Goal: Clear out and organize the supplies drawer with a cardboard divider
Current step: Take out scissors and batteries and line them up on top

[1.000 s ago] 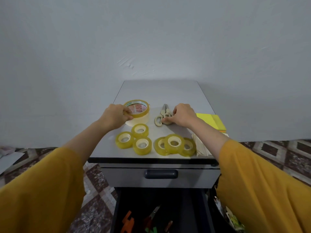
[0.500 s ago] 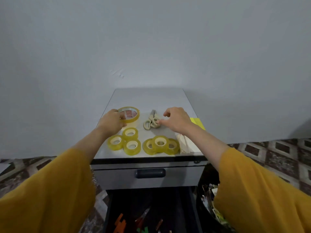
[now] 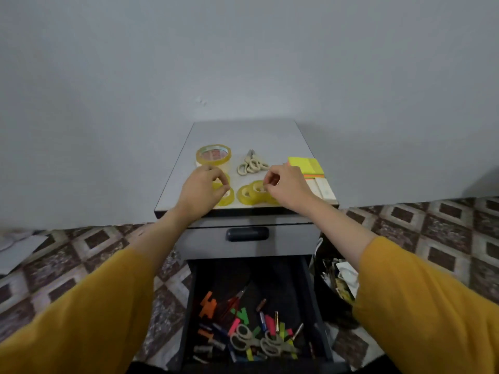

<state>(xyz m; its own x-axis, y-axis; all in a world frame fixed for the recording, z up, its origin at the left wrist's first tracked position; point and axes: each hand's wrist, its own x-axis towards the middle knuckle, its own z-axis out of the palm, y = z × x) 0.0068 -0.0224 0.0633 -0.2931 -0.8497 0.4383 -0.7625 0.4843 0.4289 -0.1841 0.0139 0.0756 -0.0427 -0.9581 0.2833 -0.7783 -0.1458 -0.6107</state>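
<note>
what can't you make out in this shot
Head view only.
Left tape rolls: mostly hidden under the left hand, count unclear.
Right rolls: partly behind the right hand; whether either hand grips one is unclear.
Drawer: front cut off by the bottom edge, small items blurred.
Big roll label: too small.

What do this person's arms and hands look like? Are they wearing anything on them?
Both arms are in loose mustard-yellow long sleeves, the left sleeve and right sleeve ending partway along the forearm. The left hand and right hand are bare: no gloves, and no rings, watch or bracelet show.
</note>
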